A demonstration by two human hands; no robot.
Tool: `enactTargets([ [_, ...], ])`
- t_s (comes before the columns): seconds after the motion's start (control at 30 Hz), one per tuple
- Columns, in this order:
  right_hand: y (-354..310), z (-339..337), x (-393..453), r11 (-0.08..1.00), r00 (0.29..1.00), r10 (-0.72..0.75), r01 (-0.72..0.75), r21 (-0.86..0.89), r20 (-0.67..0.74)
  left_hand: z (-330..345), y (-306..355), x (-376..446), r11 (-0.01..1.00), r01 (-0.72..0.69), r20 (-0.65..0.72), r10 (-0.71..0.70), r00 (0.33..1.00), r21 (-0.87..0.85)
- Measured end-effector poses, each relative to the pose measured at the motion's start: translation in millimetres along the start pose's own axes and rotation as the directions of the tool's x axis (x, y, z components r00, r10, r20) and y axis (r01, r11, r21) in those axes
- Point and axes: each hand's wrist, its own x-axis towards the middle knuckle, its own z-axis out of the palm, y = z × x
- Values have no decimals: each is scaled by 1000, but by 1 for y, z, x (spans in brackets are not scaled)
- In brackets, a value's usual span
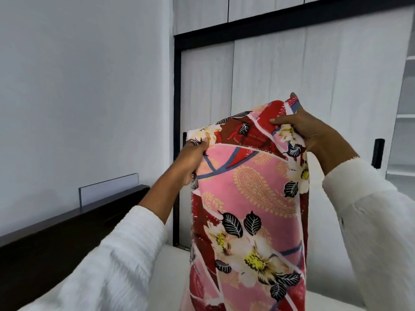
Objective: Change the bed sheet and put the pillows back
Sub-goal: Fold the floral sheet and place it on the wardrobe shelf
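Head view shows a pillow [249,209] in a pink and red floral cover held upright in the air, filling the frame from centre down to 6 o'clock. At its top edge, toward 9 o'clock, the left hand [190,160] grips a bunched corner of the cover with curled fingers. At 1 o'clock on the pillow, the right hand [310,129] pinches the opposite top corner, thumb in front and fingers behind the cloth. Both arms wear white sleeves [107,261]. Below the pillow lies a white mattress [168,277]. A dark headboard [56,234] runs off toward 8 o'clock against a pale wall [78,86]. Behind, from 12 to 3 o'clock, stands a white wardrobe [314,70] with black trim.
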Motion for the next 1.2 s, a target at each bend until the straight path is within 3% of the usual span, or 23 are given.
enactTargets([
  [0.13,-3,6,-2,981,988,120,-133,-142,-101,-2,3,-1,973,96,3,-99,995,211],
  [0.23,-9,10,-4,973,979,143,-166,-158,-146,-2,12,5,947,-42,-117,83,990,318],
  [0.27,-10,8,-2,995,987,91,-95,-19,-132,-2,16,8,951,-79,-132,123,984,300],
  [0.33,-5,1,0,916,995,-28,62,396,-92,-1,23,10,998,-55,-49,57,997,32],
  [0.37,1,0,0,885,990,-65,116,451,-126,-1,25,10,997,-9,28,11,1000,-77],
  [0.43,18,8,-7,970,979,-9,58,235,-203,0,18,10,989,46,160,-23,987,-142],
  [0.53,50,19,-8,977,986,125,-102,186,-113,4,-11,9,991,122,234,-106,966,-53],
  [0.6,53,18,-6,978,968,166,-138,154,-187,4,-23,10,985,173,172,-169,970,-5],
  [0.73,47,0,5,876,986,50,34,480,-161,3,-8,37,966,122,53,-112,992,-227],
  [0.8,63,-13,1,926,980,39,39,376,-197,9,1,49,954,90,-6,-96,995,-285],
  [0.9,89,-2,-32,955,988,155,-143,260,-27,14,-1,61,969,60,-132,-93,987,-239],
  [0.97,106,2,-44,923,962,244,-269,276,122,15,-10,67,979,68,-159,-100,982,-191],
  [1.03,106,8,-45,892,920,357,-388,232,164,15,-19,70,988,98,-176,-118,977,-118],
  [1.1,97,14,-43,885,915,375,-401,237,149,12,-22,71,991,123,-142,-129,981,-46],
  [1.2,89,22,-39,867,967,246,-250,431,67,-6,-13,62,978,173,93,-163,982,-120],
])
